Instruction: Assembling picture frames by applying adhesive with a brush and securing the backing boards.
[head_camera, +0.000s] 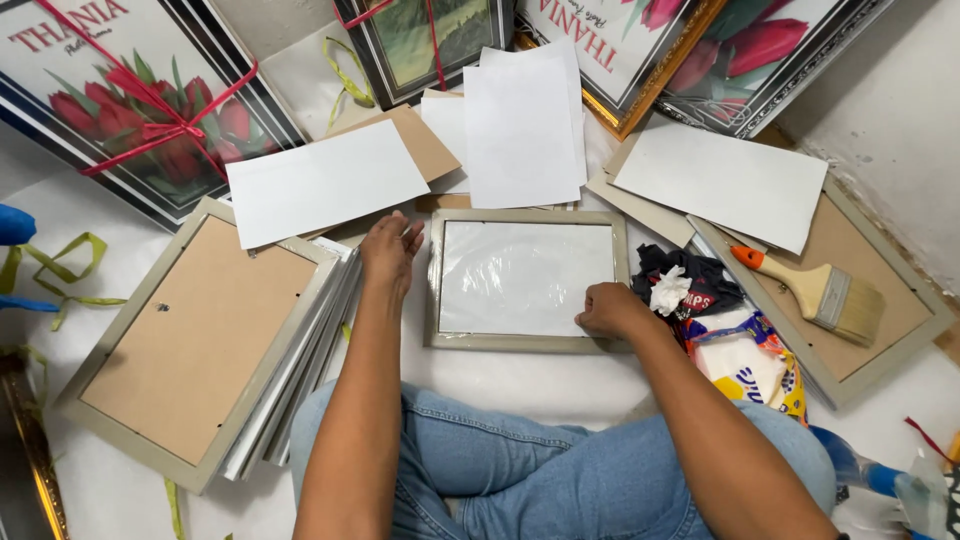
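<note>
A grey picture frame (527, 343) lies flat in front of my crossed legs, its centre covered by crinkled clear plastic film (525, 275). My left hand (390, 250) rests at the frame's upper left corner, fingers loosely together, touching the edge. My right hand (610, 310) sits curled on the frame's lower right corner, pressing on the film; I cannot tell whether it pinches it. White paper sheets (522, 125) lie just beyond the frame.
A stack of grey frames (200, 345) lies face down at left under a white sheet (320, 180). A paintbrush (815, 290) rests on another frame at right. Dark rags (685, 285), a snack bag (745, 365), and flower pictures tied with red ribbon (150, 105) surround the area.
</note>
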